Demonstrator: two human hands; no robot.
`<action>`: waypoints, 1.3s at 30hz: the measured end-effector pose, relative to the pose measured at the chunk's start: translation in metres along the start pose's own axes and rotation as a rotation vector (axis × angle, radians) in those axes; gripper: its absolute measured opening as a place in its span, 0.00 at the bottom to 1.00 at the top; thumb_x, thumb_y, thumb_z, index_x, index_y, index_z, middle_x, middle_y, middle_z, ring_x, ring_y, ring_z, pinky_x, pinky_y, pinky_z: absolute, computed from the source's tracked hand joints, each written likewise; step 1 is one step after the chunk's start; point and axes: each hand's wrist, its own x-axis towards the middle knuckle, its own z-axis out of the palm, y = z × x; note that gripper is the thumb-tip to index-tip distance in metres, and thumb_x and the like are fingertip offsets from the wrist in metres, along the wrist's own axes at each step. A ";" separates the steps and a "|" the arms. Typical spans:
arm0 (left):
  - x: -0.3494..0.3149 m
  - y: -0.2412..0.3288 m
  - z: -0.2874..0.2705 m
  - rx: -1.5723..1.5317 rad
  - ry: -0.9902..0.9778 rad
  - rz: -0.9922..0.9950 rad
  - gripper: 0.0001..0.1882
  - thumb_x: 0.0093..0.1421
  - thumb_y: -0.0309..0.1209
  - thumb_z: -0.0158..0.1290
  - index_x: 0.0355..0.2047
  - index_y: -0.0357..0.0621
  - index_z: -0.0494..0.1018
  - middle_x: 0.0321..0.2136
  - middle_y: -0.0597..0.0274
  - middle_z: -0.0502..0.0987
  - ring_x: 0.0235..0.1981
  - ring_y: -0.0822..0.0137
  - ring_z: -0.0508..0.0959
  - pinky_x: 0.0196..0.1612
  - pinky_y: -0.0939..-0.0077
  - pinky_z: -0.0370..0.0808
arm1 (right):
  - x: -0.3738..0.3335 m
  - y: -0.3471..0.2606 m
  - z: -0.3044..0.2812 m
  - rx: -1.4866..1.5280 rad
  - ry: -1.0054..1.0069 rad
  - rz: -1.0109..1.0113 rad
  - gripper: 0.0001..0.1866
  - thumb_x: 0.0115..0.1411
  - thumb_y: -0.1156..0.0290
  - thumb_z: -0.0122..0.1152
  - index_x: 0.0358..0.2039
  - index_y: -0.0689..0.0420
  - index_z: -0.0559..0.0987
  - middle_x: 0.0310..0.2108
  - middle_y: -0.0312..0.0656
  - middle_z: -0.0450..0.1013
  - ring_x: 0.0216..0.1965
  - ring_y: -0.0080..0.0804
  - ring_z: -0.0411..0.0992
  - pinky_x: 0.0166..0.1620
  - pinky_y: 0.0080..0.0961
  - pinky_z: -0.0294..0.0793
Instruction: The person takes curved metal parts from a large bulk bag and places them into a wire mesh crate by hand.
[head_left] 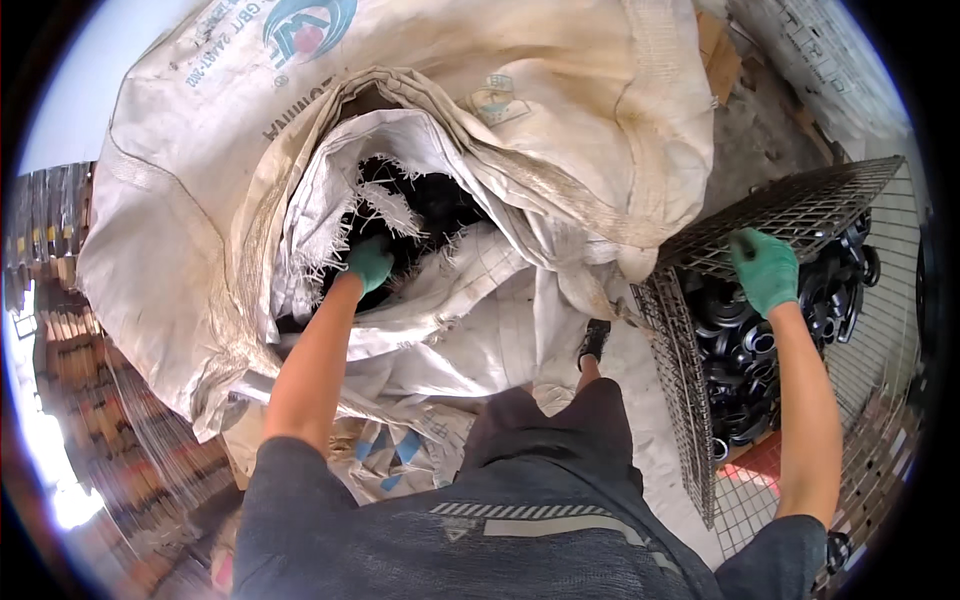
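Note:
A large off-white woven bulk bag (640, 120) fills the upper middle, its mouth gathered around a frayed inner liner (385, 130). Inside the opening lie dark contents (445, 205), too shadowed to name. My left hand (370, 263), in a green glove, reaches into that opening; its fingers are partly hidden against the dark interior. On the right, my right hand (767, 270), also gloved in green, is closed on the edge of a raised wire mesh panel (830, 205). Below that panel a mesh cage (680, 385) holds many black ring-shaped parts (738, 345).
Stacks of brown slats or boards (95, 420) stand at the left. A crumpled sack with blue patches (385, 455) lies beside my legs. Another pale bag (835, 60) is at the upper right, near a brown cardboard piece (718, 55). My shoe (594, 342) is on the floor between bag and cage.

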 end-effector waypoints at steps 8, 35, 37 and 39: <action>0.138 -0.073 0.068 0.084 0.047 0.020 0.23 0.64 0.42 0.49 0.53 0.40 0.73 0.49 0.53 0.77 0.49 0.59 0.76 0.55 0.64 0.71 | -0.001 -0.005 0.005 0.072 -0.040 0.104 0.10 0.59 0.66 0.59 0.37 0.56 0.83 0.34 0.49 0.79 0.37 0.48 0.77 0.40 0.38 0.75; -0.207 0.293 0.056 -0.737 -0.484 0.824 0.24 0.63 0.42 0.52 0.46 0.30 0.72 0.40 0.54 0.77 0.41 0.66 0.75 0.47 0.71 0.71 | -0.209 -0.044 0.014 1.282 0.058 -0.182 0.26 0.47 0.62 0.72 0.47 0.52 0.74 0.42 0.47 0.77 0.44 0.48 0.76 0.46 0.39 0.76; -0.210 0.329 0.076 -0.561 -0.455 0.778 0.21 0.66 0.37 0.50 0.51 0.31 0.71 0.46 0.53 0.75 0.47 0.65 0.74 0.53 0.70 0.70 | -0.221 0.000 0.006 0.886 0.040 -0.050 0.25 0.46 0.60 0.70 0.44 0.53 0.74 0.38 0.50 0.78 0.41 0.50 0.77 0.43 0.41 0.77; -0.219 0.370 0.078 -0.561 -0.557 0.827 0.22 0.67 0.36 0.50 0.56 0.34 0.67 0.52 0.54 0.74 0.53 0.63 0.73 0.57 0.68 0.68 | -0.229 0.038 -0.005 0.669 -0.029 0.149 0.26 0.47 0.57 0.68 0.44 0.53 0.74 0.37 0.52 0.78 0.41 0.52 0.77 0.43 0.43 0.76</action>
